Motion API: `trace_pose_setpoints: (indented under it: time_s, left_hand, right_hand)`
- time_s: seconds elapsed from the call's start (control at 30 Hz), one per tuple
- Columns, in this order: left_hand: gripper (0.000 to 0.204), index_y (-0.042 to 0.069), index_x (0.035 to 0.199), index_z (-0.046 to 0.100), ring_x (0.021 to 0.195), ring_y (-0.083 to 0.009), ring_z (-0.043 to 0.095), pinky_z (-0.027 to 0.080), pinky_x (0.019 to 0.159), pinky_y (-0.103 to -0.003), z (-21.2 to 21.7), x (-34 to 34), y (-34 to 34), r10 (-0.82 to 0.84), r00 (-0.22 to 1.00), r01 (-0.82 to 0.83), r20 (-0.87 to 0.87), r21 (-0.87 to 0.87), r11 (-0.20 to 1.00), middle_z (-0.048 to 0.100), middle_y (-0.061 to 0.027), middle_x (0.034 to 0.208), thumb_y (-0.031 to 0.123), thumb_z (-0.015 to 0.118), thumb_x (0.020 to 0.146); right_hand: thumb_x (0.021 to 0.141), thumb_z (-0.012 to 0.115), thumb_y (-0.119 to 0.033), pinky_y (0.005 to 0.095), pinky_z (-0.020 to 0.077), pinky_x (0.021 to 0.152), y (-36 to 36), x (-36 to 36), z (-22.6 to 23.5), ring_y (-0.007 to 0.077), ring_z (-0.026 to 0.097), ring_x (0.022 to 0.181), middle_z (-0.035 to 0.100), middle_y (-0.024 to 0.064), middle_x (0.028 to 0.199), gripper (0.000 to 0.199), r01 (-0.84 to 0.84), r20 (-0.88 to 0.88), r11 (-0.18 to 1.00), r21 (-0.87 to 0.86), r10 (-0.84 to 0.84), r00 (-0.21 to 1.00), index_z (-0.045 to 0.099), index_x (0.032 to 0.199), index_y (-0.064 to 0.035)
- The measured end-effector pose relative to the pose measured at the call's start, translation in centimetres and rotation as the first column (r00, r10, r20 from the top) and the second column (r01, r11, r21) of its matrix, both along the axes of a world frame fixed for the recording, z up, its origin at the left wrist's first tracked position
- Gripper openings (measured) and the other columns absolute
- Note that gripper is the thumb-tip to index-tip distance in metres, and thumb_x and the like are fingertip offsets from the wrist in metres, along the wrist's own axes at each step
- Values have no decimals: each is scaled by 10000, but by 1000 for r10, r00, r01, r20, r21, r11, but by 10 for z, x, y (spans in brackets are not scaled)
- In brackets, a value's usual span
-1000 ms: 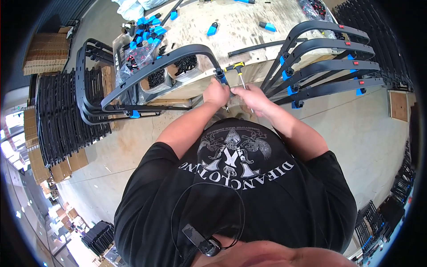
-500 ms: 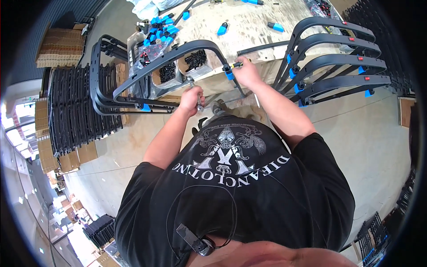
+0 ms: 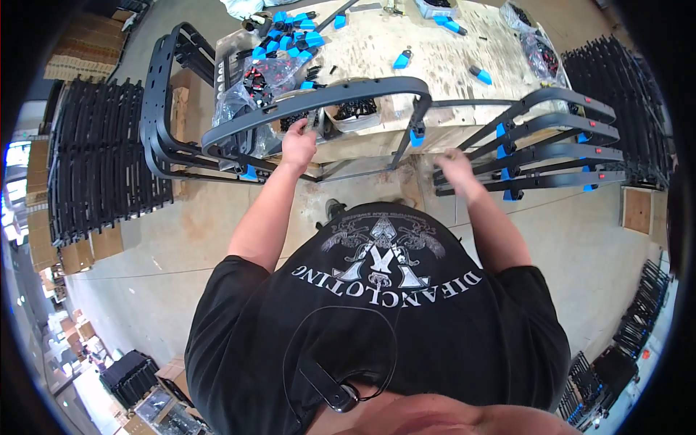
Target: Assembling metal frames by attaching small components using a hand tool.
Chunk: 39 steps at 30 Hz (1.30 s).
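My left hand (image 3: 299,147) is closed round a grey metal hand tool (image 3: 312,120), mostly hidden by the fingers, at the front of a bin of black fasteners (image 3: 292,122). Above this hand passes the bent top bar of a black metal frame (image 3: 319,94), leaning at the table's front edge. On the frame's right leg sits a blue plastic piece (image 3: 416,138). My right hand (image 3: 455,170) is apart from that leg, by the left ends of several black frames (image 3: 558,154) with blue pieces. Its fingers are smeared by motion, and no tool shows clearly in it.
Across the worn wooden table (image 3: 377,51) lie a heap of blue-and-black pieces (image 3: 286,36), plastic bags (image 3: 268,76) and a second bin of black parts (image 3: 355,110). More frames hang at left. Stacked black frames (image 3: 105,156) and cartons (image 3: 90,40) stand beyond; a wooden crate (image 3: 638,210) is at right.
My right hand has left the frame's right leg, where it held a small yellow-and-black tool, and moved down and right. My left hand has risen toward the bin with the metal tool. The view has shifted.
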<state>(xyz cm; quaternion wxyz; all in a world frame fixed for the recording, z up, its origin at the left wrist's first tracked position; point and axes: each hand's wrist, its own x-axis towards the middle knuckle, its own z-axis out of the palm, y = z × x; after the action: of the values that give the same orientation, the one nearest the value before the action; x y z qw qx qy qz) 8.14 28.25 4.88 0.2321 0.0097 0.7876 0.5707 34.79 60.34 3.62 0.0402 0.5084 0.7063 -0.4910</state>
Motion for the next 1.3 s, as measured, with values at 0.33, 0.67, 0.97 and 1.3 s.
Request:
trace_pose_setpoints:
  time_s: [0.33, 0.67, 0.97, 1.3]
  left_hand:
    - [596, -18, 1345, 566, 1060, -372, 649, 522, 942, -408, -7, 1, 27, -306, 852, 280, -425, -124, 952, 611, -276, 1262, 192, 691, 802]
    - [354, -21, 1264, 588, 962, -181, 676, 566, 830, -316, -56, 11, -109, -490, 872, 489, -11, 76, 869, 671, -96, 1091, 122, 655, 947]
    - [284, 0, 1147, 594, 803, -177, 650, 545, 753, -318, -97, 5, -264, 66, 997, -68, -47, -42, 997, 652, -60, 907, 174, 675, 938]
    - [584, -52, 1190, 616, 980, -337, 714, 532, 883, -413, -22, -43, -191, 28, 983, -102, -179, -422, 901, 732, -209, 1046, 416, 750, 869]
  right_hand:
    - [848, 764, -197, 322, 508, 716, -129, -156, 48, 159, 617, 829, 682, 106, 1033, 470, -129, -369, 950, -284, 16, 929, 621, 1255, -10]
    - [896, 689, -282, 353, 533, 796, -142, -163, 18, 293, 689, 874, 708, 181, 981, 414, 82, -368, 935, 346, 54, 928, 646, 1209, -14]
    - [852, 747, -200, 315, 547, 769, -113, 5, -18, 160, 682, 835, 720, 98, 954, 345, 305, -214, 938, 166, -268, 940, 679, 1114, 14]
    - [783, 788, -425, 407, 537, 894, -47, -96, -37, 330, 708, 1025, 733, 215, 1058, 604, 72, -105, 910, 408, -31, 994, 661, 1176, 15]
